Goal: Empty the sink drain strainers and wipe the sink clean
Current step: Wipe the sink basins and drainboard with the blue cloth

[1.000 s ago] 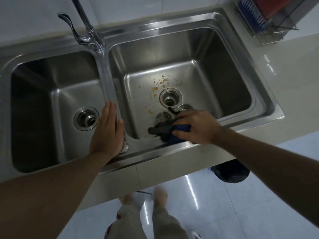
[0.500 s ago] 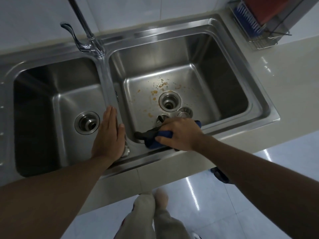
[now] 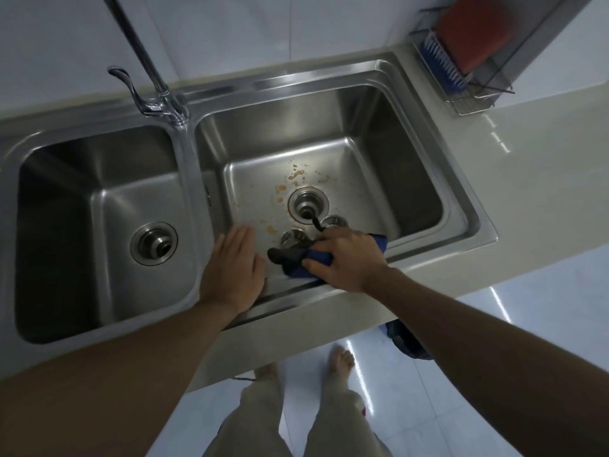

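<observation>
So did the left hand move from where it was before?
Yes. The left hand has slid right, off the shiny steel divider between the two basins, so its straight fingers now lie over the right-hand steel basin.

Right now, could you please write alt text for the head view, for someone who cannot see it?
The right hand grips a blue cloth at the front of a double sink's right basin, near two loose strainers; the open left hand is beside it. Orange stains lie near the drain.
</observation>
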A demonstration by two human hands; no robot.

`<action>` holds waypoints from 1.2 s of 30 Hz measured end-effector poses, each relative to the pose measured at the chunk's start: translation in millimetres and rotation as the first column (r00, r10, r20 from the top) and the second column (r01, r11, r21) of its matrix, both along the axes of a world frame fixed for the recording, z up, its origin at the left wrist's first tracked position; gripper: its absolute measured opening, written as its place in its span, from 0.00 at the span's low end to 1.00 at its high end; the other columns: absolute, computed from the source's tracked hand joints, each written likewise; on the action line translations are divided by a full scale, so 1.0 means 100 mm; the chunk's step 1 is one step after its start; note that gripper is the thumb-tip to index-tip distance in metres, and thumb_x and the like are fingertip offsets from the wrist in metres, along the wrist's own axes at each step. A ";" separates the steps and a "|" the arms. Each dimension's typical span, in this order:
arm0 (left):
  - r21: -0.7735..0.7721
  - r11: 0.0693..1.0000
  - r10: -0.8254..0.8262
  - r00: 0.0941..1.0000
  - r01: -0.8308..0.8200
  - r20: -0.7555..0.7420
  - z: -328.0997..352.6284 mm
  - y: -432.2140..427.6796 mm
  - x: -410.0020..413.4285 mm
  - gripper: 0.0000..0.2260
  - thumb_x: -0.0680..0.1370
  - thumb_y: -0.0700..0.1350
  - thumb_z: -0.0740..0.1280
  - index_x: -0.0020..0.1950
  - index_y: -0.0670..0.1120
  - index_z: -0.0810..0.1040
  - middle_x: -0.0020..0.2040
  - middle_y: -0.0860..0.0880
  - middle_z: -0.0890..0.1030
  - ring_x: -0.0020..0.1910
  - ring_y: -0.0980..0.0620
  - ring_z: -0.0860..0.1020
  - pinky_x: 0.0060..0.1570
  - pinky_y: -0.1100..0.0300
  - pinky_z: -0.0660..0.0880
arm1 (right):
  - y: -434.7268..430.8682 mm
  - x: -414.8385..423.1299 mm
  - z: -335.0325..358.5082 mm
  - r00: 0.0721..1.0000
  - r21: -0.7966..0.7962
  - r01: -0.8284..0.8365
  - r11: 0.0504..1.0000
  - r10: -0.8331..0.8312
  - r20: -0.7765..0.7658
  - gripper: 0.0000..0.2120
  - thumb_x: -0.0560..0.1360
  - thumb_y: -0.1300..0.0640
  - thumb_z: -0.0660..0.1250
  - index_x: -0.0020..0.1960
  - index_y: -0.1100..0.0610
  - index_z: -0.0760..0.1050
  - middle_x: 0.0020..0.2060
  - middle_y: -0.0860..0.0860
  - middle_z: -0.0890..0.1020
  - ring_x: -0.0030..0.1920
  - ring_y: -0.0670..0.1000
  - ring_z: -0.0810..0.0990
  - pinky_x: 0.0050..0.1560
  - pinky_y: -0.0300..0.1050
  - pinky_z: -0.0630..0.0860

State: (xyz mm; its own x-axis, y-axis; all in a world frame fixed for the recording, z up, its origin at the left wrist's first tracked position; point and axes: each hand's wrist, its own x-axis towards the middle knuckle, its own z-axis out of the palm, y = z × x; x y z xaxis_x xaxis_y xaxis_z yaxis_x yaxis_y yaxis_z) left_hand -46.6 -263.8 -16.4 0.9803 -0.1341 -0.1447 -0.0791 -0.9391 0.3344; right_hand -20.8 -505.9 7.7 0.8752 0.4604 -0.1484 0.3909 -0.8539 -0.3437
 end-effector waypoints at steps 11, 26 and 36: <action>-0.217 0.959 0.117 0.951 -0.184 -0.285 -0.07 -1.39 0.18 0.33 0.79 0.66 0.51 0.80 0.53 0.49 0.81 0.53 0.52 0.80 0.49 0.53 0.74 0.49 0.57 | -1.98 0.46 -0.01 0.973 -0.158 -0.045 0.986 0.079 0.218 0.22 0.77 0.37 0.58 0.56 0.48 0.84 0.54 0.49 0.83 0.52 0.57 0.78 0.53 0.52 0.72; -0.018 0.993 0.109 0.963 -0.117 -0.246 -0.25 -1.59 0.37 0.31 0.83 0.59 0.46 0.81 0.48 0.40 0.82 0.49 0.43 0.80 0.52 0.41 0.79 0.51 0.44 | -2.01 1.61 -0.20 0.912 -0.344 -0.042 0.938 0.177 0.370 0.20 0.78 0.46 0.64 0.67 0.52 0.77 0.63 0.57 0.77 0.61 0.63 0.72 0.60 0.57 0.67; -0.053 0.980 0.181 0.967 -0.193 -0.178 -0.18 -1.42 0.58 0.37 0.79 0.62 0.54 0.82 0.49 0.42 0.82 0.53 0.43 0.80 0.55 0.39 0.78 0.51 0.36 | -1.78 2.00 -0.23 0.908 -0.432 0.000 0.902 0.181 0.379 0.17 0.78 0.47 0.66 0.64 0.52 0.79 0.62 0.56 0.77 0.62 0.63 0.71 0.60 0.59 0.68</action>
